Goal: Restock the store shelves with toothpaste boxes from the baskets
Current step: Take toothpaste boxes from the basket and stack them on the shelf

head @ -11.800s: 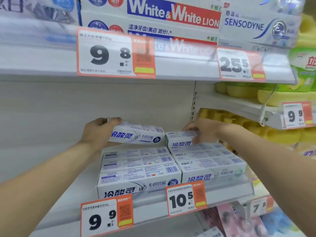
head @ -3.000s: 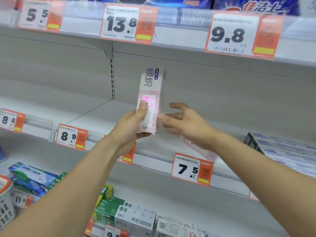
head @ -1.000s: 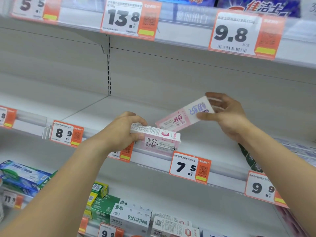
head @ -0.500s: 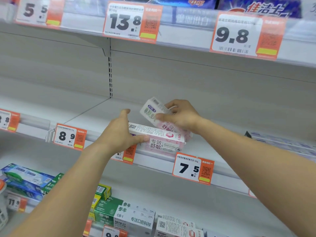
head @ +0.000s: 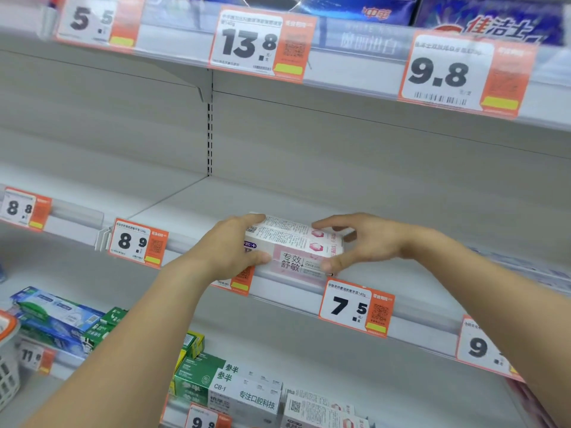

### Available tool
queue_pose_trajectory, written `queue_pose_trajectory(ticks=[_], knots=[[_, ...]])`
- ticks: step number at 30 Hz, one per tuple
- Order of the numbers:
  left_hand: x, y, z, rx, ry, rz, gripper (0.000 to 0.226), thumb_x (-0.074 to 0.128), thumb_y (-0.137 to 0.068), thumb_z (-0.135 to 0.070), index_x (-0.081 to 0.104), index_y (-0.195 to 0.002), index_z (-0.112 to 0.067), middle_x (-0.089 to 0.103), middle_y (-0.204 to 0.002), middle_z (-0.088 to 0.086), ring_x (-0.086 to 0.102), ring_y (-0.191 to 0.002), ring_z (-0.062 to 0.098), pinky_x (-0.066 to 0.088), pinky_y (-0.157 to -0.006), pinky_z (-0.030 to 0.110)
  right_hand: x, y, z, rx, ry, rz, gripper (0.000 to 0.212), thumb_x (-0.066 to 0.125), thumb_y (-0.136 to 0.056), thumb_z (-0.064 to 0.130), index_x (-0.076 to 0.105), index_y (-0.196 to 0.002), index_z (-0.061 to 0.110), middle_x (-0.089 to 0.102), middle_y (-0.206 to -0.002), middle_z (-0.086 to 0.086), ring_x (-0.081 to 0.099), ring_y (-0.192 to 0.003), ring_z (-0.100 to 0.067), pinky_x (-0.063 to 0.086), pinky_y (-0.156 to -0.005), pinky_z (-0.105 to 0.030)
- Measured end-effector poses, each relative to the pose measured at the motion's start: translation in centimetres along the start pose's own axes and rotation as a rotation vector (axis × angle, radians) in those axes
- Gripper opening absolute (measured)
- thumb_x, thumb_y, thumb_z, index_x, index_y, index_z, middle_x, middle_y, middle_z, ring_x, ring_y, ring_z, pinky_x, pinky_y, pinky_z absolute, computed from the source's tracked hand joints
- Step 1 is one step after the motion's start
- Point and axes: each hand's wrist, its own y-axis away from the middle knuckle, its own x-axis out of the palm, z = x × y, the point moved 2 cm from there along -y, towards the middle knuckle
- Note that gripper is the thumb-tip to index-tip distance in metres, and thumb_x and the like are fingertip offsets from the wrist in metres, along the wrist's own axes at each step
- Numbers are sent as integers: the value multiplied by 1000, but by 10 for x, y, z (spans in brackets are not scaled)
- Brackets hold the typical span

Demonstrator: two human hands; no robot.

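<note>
**2 pink boxes squared up at the shelf edge**

Left hand (head: pixel 230 248) is clamped on the near end of the pink toothpaste boxes (head: pixel 296 248) — thumb curled across the front face, fingers over the top. Right hand (head: pixel 361 242) takes the other end, thumb pressed low against the front, index finger reaching across the top edge. So both hands are grasping, 1 at each short end, with the pair pinched between them.

The boxes look like 2 set side by side, long faces touching, resting on the front of the middle shelf (head: pixel 401 230), just behind the 7.5 price tag (head: pixel 355 307) and well clear of the back wall.

How will they handle? Thin printed carton, I'd judge — light, stiff along its length, but easy to dent if squeezed mid-panel. The glossy faces could slide against each other. Gripping at the ends, as here, looks the safest hold — pressure goes into the folded flaps.

Further out: green boxes (head: pixel 197 375) on the lower shelf, and a white basket (head: pixel 7 375) at far left.
</note>
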Motion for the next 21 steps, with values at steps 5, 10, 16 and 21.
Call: queue_pose_trajectory(ticks=[5,10,16,21], knots=[[1,4,-1,-2,32,-79,73,80,-82,-31,46,-147,-28,46,-152,-2,43,-139,17,32,-114,28,24,-6,-13,-106,-258,-168,78,95,-61,32,61,-132,35,66,-116,16,67,-100,-7,50,-94,-18],[-9,16,15,-62,-28,-283,81,82,-76,-42,43,-146,-29,51,-141,5,45,-133,30,27,-116,54,31,-20,3,-194,-343,-447,60,93,-63,30,72,-119,29,72,-106,21,66,-86,6,49,-85,-12],[-31,38,77,-278,-185,-492,100,82,-71,-52,33,-149,-13,35,-148,18,24,-143,34,18,-118,52,36,-79,52,-217,-586,-588,61,95,-62,25,72,-119,20,75,-104,10,66,-76,4,55,-81,-25],[-32,52,112,-367,-147,-529,117,86,-66,-50,23,-150,3,28,-152,26,21,-144,38,17,-120,47,71,-138,120,-265,-546,-482,67,96,-57,34,73,-118,23,73,-110,13,68,-97,2,50,-97,-19]])
